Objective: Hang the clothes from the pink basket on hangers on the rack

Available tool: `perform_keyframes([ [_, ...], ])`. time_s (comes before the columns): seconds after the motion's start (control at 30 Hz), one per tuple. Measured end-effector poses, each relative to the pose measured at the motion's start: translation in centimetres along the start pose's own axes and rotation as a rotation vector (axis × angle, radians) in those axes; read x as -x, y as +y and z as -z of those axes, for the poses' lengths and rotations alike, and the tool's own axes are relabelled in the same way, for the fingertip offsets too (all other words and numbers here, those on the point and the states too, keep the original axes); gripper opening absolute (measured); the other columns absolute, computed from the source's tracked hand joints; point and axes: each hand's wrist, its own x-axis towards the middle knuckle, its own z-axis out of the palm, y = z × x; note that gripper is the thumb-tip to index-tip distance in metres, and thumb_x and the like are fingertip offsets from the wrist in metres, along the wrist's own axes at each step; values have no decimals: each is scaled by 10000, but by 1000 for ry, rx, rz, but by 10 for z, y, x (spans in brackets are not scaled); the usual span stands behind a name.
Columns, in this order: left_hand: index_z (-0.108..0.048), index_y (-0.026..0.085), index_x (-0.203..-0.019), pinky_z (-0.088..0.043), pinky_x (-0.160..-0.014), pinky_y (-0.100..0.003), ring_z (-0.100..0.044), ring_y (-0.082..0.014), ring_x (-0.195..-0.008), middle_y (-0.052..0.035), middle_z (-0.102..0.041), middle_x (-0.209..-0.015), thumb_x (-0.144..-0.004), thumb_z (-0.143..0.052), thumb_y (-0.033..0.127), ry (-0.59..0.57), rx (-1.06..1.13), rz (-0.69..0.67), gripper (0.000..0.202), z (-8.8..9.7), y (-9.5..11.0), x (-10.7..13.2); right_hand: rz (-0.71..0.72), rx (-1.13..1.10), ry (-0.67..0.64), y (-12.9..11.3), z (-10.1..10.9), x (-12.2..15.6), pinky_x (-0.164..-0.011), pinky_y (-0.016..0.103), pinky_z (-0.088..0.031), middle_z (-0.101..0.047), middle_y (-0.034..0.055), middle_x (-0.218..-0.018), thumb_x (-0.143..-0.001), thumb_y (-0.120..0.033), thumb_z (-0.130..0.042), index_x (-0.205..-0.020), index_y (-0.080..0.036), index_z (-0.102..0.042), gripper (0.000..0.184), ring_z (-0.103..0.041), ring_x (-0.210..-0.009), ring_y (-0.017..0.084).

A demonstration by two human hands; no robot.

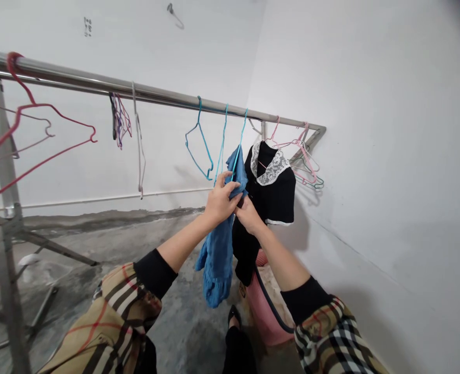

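Observation:
A blue knitted garment [219,249] hangs from a turquoise wire hanger [239,150] on the steel rail [155,94]. My left hand [222,200] grips the garment's upper part at the hanger. My right hand [247,214] holds the same cloth just beside and below it. Right behind hangs a black short-sleeved top with a white lace collar [273,195].
Two empty turquoise hangers [202,140], a red one [30,130], purple ones [119,119] and pink and green ones [305,161] hang on the rail. A pink basket [266,317] stands on the concrete floor below, near the right wall. The rack's metal legs [7,249] stand at left.

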Motion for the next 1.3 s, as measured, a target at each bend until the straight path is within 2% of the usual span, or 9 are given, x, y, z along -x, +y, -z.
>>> perform_keyframes([
  [0.17,-628,168,-1066,-481,-1016,-409,-478,-291,-1299,-161,-433,-1406,-797,-652,226,1,62,-25,276,9,9,-3,-88,-107,-20,-5,-8,0,-961,420,-507,-705,100,-1092,-682,-497,-733,-1062,-184,-629,504,-645,-1034,253],
  [0.3,-588,183,-1204,-556,-887,-343,-652,-190,-992,-144,-474,-1328,-828,-616,261,81,188,-14,385,17,9,-11,-28,-63,116,-1,-3,-9,-1042,443,-448,-708,67,-1115,-760,-474,-669,-1111,-199,-626,448,-602,-1144,240],
  [0.37,-545,215,-1273,-567,-844,-311,-661,-123,-843,-121,-478,-1321,-842,-595,263,122,225,-29,437,21,10,-17,22,-20,129,7,2,-12,-1088,437,-402,-686,52,-1180,-805,-444,-623,-1154,-211,-611,420,-564,-1206,219],
  [0.5,-472,252,-1356,-550,-901,-316,-650,-121,-894,-111,-444,-1375,-851,-591,287,162,241,-96,520,29,17,-26,-79,61,184,31,13,-5,-1075,414,-416,-663,30,-1233,-793,-353,-600,-1124,-226,-629,355,-571,-1190,204],
  [0.7,-416,248,-1402,-531,-962,-336,-619,-172,-1051,-120,-417,-1407,-870,-575,308,118,268,-125,559,34,17,-23,-270,127,261,44,38,35,-792,425,-547,-721,36,-767,-752,-450,-610,-813,-194,-655,267,-668,-798,245],
  [0.83,-407,259,-1402,-547,-928,-316,-616,-176,-1070,-128,-403,-1431,-873,-586,321,74,288,-91,562,33,11,-5,-318,98,268,8,70,63,-723,410,-558,-724,37,-770,-752,-515,-626,-895,-205,-652,342,-679,-725,240],
  [1.0,-374,293,-1417,-576,-878,-303,-627,-175,-1077,-132,-366,-1460,-876,-606,341,33,354,-3,590,29,8,40,-170,113,384,-67,120,80,-784,432,-551,-744,77,-950,-743,-472,-693,-948,-219,-668,327,-705,-823,248],
  [1.2,-437,306,-1376,-599,-815,-304,-653,-173,-1027,-122,-389,-1426,-859,-638,338,-88,475,217,556,22,-2,113,78,207,722,-134,178,63,-756,345,-509,-732,89,-911,-804,-231,-660,-803,-168,-664,63,-689,-771,149],
  [1.3,-464,309,-1356,-604,-798,-299,-668,-169,-998,-108,-398,-1412,-846,-656,333,-110,566,369,545,21,-12,146,329,290,759,-153,206,50,-777,328,-517,-702,43,-836,-828,-148,-597,-789,-160,-642,62,-667,-715,126],
])
